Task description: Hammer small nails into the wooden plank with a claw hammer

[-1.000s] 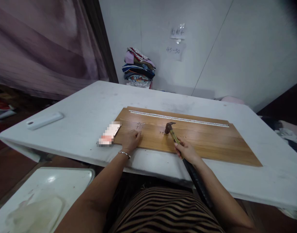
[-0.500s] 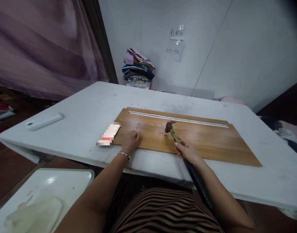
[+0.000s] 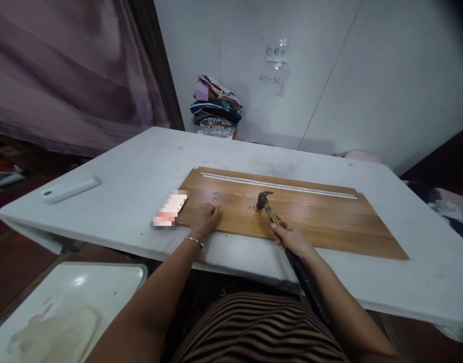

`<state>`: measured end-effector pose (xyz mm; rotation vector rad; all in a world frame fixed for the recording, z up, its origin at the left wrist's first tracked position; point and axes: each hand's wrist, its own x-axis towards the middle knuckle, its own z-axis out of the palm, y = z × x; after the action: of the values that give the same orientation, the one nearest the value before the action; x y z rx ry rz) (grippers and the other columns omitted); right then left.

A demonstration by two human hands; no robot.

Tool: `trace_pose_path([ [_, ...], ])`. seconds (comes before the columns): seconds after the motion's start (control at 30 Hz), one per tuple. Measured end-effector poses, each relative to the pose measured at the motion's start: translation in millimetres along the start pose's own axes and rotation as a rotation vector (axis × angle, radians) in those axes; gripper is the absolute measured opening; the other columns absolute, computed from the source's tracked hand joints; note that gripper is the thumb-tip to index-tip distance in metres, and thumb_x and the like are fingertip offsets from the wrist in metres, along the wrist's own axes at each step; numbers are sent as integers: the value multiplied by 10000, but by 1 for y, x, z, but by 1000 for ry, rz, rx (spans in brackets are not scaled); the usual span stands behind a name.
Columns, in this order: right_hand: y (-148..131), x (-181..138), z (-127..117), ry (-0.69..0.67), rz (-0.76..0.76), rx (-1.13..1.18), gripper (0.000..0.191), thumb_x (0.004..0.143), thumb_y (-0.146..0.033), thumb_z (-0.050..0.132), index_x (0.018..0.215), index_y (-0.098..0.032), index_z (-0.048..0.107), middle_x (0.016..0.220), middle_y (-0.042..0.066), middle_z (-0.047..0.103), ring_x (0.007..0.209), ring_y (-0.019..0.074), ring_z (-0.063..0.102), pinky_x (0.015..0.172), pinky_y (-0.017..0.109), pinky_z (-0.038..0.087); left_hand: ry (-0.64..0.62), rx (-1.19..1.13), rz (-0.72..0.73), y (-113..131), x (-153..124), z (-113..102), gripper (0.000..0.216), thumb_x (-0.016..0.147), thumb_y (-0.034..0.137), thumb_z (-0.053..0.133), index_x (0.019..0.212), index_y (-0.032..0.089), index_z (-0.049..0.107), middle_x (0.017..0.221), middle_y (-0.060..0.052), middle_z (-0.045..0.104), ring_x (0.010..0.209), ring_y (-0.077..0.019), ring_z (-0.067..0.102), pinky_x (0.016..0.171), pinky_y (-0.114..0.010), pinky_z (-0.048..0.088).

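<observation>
My right hand [image 3: 290,237] is wrapped around the handle of a claw hammer [image 3: 262,200]. The rusty head is low over the wooden board [image 3: 329,219], at a short row of small nails [image 3: 251,207]; whether it touches one I cannot tell. Tiny dark dots show on the wood just right of the head. My left hand [image 3: 204,219] rests closed on the board's near left part, fingers curled under, so anything in them is hidden. Right beyond its knuckles lies a small pile of loose nails [image 3: 217,196].
Two pale strips [image 3: 276,185] run along the board's far edge. A phone with a blurred screen [image 3: 171,209] lies at its left end. The white-covered table [image 3: 125,176] also carries a white-handled object [image 3: 69,190]. Folded clothes [image 3: 216,106] are stacked against the wall; a white stool [image 3: 114,277] stands at lower left.
The hammer head has dropped slightly toward the board, and my right hand has shifted a little left with it. My left hand and the loose nails have stayed put.
</observation>
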<state>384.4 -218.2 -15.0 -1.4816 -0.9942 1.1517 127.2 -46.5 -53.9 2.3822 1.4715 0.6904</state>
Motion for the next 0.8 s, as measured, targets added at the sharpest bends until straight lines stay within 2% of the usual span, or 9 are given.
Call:
trace_pose_path([
  [0.2,-9,-1,1,26,0,1,561,769,-431,664,1258,-166,589,578,-88,483,398,92,404,339,215,332,0,6,-3,-1,0,1,419,983,390,443,687,183,655,811,-88,713,772,-197,601,688,-315,372],
  [0.8,-3,0,0,-14,2,-21,483,789,-421,661,1201,-178,588,563,-88,479,387,94,388,345,225,345,15,-16,7,-3,0,3,406,977,388,450,676,189,636,772,-80,688,756,-197,600,686,-312,376],
])
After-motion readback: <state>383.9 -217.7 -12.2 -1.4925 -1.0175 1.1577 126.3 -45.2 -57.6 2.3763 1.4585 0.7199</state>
